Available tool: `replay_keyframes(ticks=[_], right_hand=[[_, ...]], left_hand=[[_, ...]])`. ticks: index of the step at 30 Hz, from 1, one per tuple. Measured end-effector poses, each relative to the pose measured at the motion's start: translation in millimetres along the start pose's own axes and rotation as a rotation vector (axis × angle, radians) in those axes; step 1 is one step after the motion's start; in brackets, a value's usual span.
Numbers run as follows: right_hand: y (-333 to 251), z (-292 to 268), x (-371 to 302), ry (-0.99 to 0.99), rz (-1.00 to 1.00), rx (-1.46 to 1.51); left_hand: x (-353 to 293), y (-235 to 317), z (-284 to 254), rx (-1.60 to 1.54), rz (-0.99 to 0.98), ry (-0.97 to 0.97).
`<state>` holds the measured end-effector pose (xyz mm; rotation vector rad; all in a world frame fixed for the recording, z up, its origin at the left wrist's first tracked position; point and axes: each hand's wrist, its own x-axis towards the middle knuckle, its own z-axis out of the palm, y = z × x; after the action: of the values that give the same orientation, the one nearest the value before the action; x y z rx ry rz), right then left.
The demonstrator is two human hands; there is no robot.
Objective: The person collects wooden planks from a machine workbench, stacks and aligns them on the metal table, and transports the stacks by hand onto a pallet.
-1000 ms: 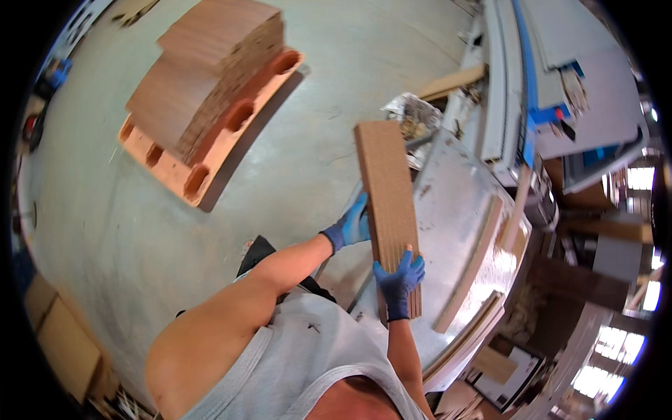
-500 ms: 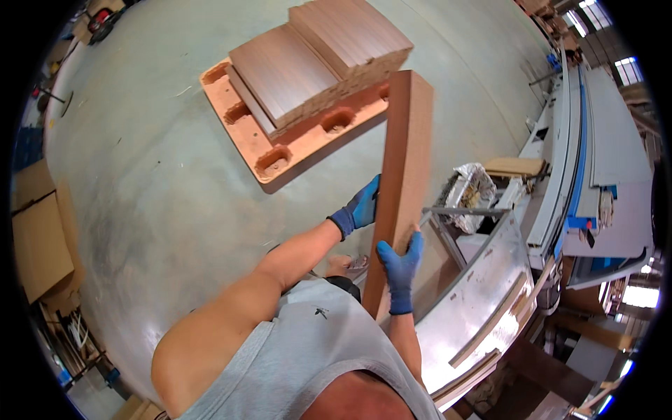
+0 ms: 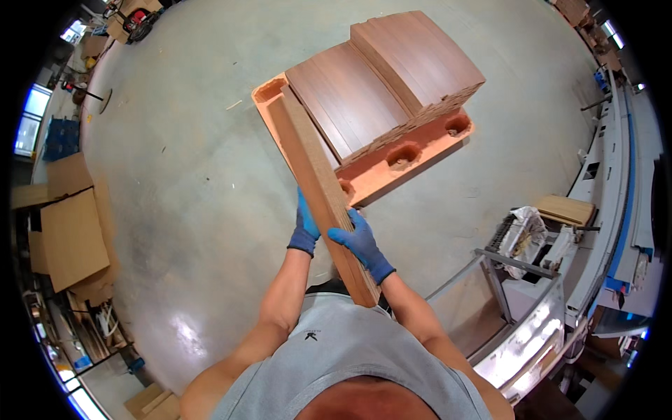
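Observation:
A stack of long, narrow wood-grain boards (image 3: 318, 185) runs from my waist out toward the pallet, its far end over the pallet's left part. My left hand (image 3: 306, 222), in a blue glove, grips the boards' left side; its fingers are partly hidden beneath. On the right side, my gloved right hand (image 3: 360, 241) clasps the same boards, thumb across the top. The orange pallet (image 3: 378, 187) lies on the floor ahead. It carries a lower stack of brown boards (image 3: 350, 98) and, to its right, a taller stack (image 3: 427, 59).
A metal-framed table (image 3: 514, 325) stands at my right, with a crumpled silvery bag (image 3: 523, 241) behind it. A long machine with a blue strip (image 3: 619, 203) lines the right side. Cardboard sheets (image 3: 73, 241) lean at the left.
I have turned left, away from the metal table. The held boards have swung from pointing right of the pallet to over its left side. Both hands keep their grip.

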<state>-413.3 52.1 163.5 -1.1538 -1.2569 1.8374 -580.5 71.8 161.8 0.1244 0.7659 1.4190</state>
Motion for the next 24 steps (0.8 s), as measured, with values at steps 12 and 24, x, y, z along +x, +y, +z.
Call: replay_keyframes(ticks=[12,24], right_hand=[[53.8,84.2,240.9,-0.100,0.235,-0.451],[218.6,100.3,450.7,0.046,0.344,0.020]], left_hand=[[144.3,101.3,-177.2,-0.151,0.081,0.322],[375.1,135.6,-279.9,-0.051,-0.183,0.434]])
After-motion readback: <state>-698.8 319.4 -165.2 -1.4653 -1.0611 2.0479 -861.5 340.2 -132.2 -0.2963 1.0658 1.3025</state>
